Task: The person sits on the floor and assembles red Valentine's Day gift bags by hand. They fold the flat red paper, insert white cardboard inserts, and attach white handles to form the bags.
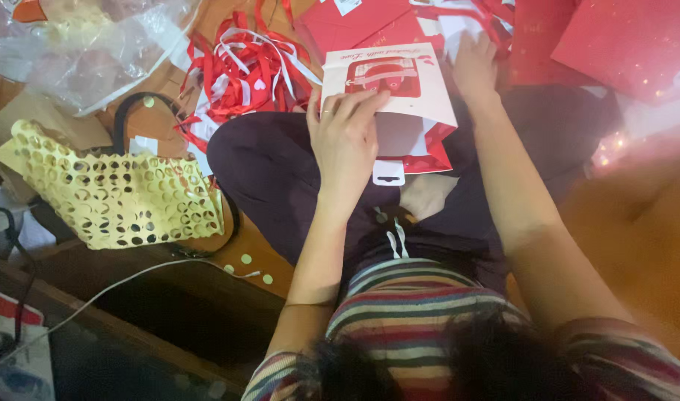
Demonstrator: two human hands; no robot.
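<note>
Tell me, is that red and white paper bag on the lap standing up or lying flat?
Lying flat. The paper bag rests on the lap, printed face up, with the left hand pressed on it and the right hand at its top edge.

— Where is the camera sitting?
— There is only 1 view: it is looking steeply down from above the person's head, close in, taking in hair, striped top, lap and the floor [615, 223] ahead.
</note>
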